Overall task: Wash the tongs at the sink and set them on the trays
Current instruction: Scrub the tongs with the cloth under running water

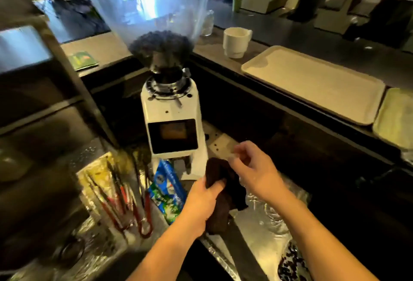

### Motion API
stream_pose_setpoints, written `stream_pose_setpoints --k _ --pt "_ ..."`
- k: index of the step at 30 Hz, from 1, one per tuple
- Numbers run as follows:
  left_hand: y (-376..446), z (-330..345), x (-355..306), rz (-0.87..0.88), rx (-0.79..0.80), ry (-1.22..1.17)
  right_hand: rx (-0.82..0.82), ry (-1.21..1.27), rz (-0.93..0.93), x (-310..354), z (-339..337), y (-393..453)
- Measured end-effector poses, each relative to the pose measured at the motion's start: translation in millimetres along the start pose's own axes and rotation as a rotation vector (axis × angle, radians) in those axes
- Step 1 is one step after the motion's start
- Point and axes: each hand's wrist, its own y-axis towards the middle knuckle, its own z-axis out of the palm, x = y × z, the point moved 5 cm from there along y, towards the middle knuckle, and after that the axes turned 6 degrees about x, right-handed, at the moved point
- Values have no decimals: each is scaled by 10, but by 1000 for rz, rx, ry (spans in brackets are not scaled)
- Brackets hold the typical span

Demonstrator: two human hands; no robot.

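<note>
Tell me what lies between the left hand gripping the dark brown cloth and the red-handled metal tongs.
In the head view, a blue-and-green printed packet lies between the left hand holding the dark brown cloth and the red-handled metal tongs.

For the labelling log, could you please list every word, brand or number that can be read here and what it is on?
None can be read.
Blue and green packet: white print, too blurred.
Grinder screen: dim orange glow, no legible figures.
Green card on the counter: markings too small.
Tongs, trays, cup: no text visible.
</note>
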Motion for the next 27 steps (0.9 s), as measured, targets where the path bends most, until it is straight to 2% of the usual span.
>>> stream_pose_setpoints --k 3,8,12,14,18,20,25,27 --pt "-292 -666 205 1 -103 -85 124 14 -16 170 615 -10" --pt "-682 -1655 474 -3 -377 -205 305 -38 -24 362 1608 -63" --pt "-980 -2135 630 -77 -467 -277 386 -108 -52 408 2255 -65" --pt "-1010 -2401 692 -97 -575 -239 419 -172 -65 417 2533 -16" --pt "-910 -2706 774 -164 -680 -237 511 -330 -28 363 3048 165" --pt "-854 -2837 809 -140 -743 -266 546 -435 21 338 3302 273" --pt "-757 -3042 887 -137 -795 -261 484 -464 106 365 3687 385" --pt "-763 -3101 889 -123 -792 -243 527 -522 94 370 3776 408"
